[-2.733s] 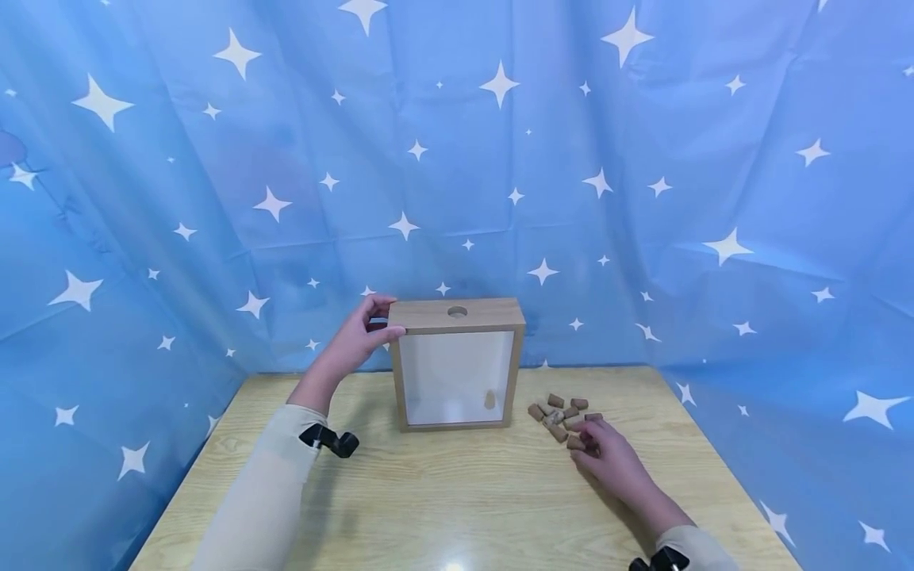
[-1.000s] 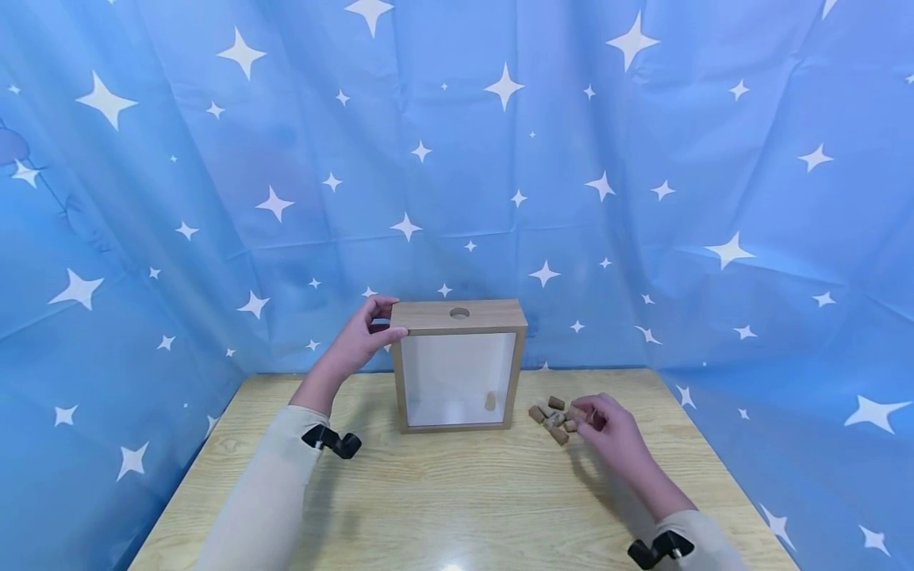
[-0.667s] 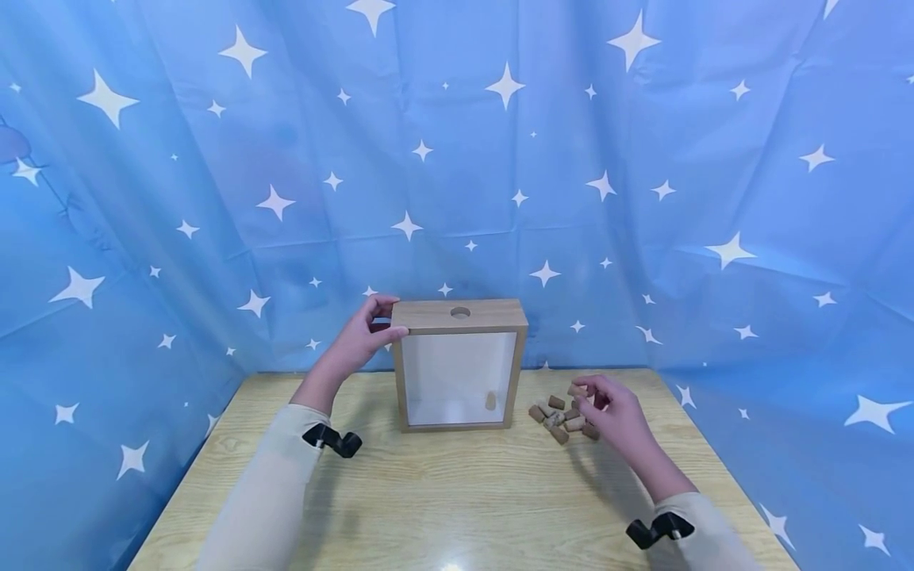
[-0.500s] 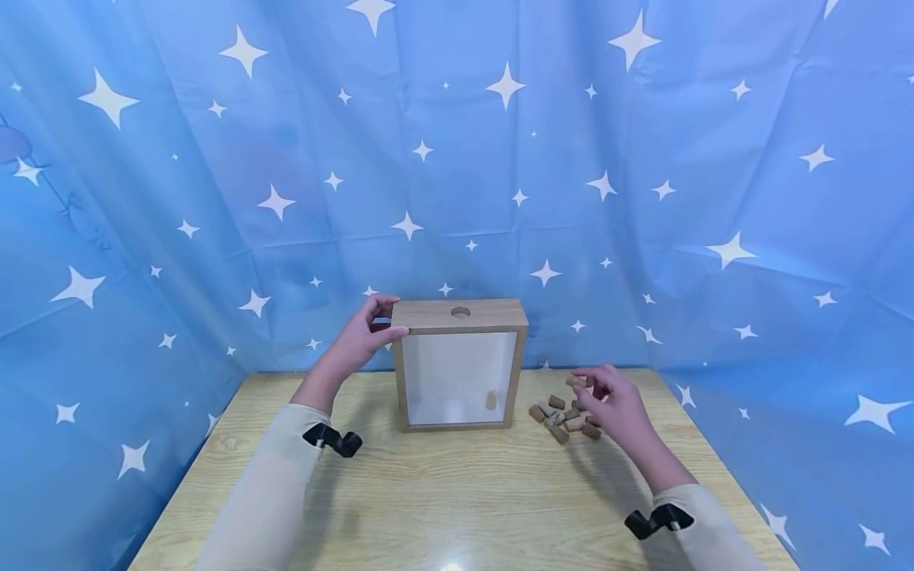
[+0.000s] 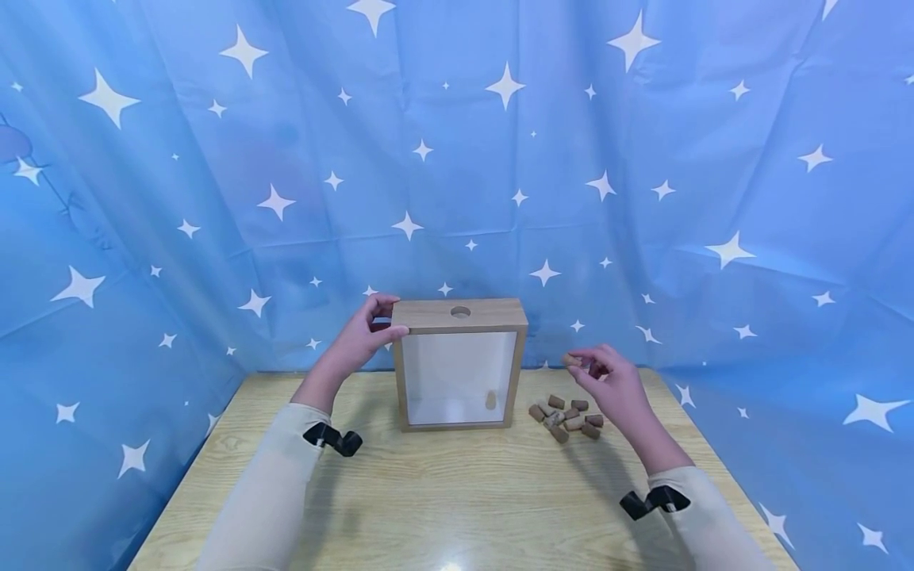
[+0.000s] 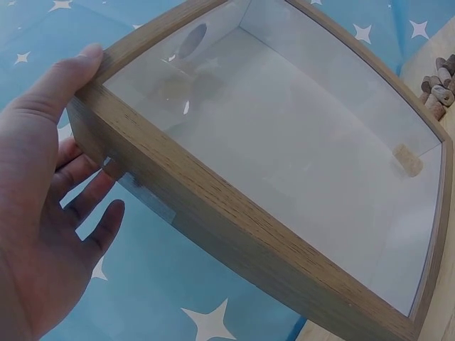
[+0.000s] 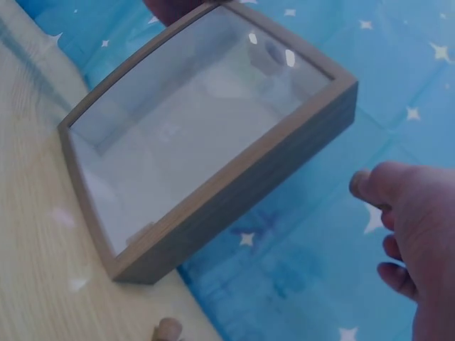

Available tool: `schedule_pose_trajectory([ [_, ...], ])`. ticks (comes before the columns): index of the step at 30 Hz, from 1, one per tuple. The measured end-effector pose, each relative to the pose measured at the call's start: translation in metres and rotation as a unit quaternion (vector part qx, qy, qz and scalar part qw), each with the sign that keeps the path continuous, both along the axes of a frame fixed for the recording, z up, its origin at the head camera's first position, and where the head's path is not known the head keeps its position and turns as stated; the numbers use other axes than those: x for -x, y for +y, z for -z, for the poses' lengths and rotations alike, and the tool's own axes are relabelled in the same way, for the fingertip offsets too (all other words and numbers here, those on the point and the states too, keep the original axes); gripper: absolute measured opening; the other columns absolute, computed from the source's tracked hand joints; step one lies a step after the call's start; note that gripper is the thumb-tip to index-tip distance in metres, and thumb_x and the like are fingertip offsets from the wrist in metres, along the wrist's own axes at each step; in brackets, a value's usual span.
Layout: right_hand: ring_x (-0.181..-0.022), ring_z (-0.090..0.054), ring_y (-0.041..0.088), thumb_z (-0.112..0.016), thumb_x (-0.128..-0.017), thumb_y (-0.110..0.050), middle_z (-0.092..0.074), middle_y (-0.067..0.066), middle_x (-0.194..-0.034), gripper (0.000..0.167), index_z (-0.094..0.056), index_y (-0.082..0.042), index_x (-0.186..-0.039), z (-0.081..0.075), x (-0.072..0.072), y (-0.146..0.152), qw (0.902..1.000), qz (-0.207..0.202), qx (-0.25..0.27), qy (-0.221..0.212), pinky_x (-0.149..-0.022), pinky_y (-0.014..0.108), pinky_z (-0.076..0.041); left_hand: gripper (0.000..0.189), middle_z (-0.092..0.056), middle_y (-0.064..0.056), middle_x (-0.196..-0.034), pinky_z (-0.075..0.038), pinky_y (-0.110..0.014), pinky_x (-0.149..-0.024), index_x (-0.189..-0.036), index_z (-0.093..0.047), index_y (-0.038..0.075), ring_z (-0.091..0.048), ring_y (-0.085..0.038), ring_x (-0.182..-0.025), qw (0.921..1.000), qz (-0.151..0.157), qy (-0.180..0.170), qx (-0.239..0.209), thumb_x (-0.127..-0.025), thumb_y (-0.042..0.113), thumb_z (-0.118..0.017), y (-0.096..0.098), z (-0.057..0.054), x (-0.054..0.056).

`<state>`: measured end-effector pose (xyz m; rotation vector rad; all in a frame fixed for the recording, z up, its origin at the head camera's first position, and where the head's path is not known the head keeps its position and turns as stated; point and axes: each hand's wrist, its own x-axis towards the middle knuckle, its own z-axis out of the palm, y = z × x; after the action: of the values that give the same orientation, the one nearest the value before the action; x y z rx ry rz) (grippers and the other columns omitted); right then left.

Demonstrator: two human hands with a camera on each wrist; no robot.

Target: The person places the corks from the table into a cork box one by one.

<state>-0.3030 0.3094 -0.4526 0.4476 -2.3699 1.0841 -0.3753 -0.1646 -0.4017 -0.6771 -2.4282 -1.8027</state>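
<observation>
The left hand (image 5: 359,341) holds the box (image 5: 493,312) near the worktop's (image 5: 428,492) back edge, the right hand (image 5: 616,385) pinches a cork (image 5: 570,360); only the head view shows the whole cork pile (image 5: 574,424).

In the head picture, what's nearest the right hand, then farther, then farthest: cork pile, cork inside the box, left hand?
1. Cork pile: on the table, below the right hand.
2. Cork inside the box: lower right.
3. Left hand: at the box's top left.
</observation>
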Motion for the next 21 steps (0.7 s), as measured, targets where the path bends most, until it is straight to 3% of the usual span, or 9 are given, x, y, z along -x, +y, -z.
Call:
schedule_pose_trajectory([
  [11, -0.077, -0.061, 0.017, -0.084, -0.101, -0.014, -0.064, 0.002, -0.093, 0.017, -0.082, -0.013, -0.118, -0.019, 0.003, -0.011, 0.9999, 0.003, 0.011, 0.005, -0.064, 0.026, -0.051, 0.069, -0.051, -0.017, -0.151, -0.047, -0.063, -0.115, -0.158, -0.049, 0.017, -0.051, -0.044, -0.142, 1.0, -0.001, -0.002, 0.001, -0.102, 0.04, -0.083, 0.0, 0.001, -0.001],
  [21, -0.074, -0.059, 0.019, -0.084, -0.101, -0.013, -0.062, 0.008, -0.082, 0.015, -0.075, -0.01, -0.113, -0.04, 0.004, -0.017, 0.9984, 0.002, 0.056, 0.012, -0.064, 0.027, -0.047, 0.07, -0.049, -0.017, -0.152, -0.046, -0.063, -0.115, -0.158, -0.048, 0.018, -0.05, -0.043, -0.142, 1.0, -0.002, -0.006, -0.002, -0.102, 0.04, -0.083, 0.0, 0.001, -0.001],
])
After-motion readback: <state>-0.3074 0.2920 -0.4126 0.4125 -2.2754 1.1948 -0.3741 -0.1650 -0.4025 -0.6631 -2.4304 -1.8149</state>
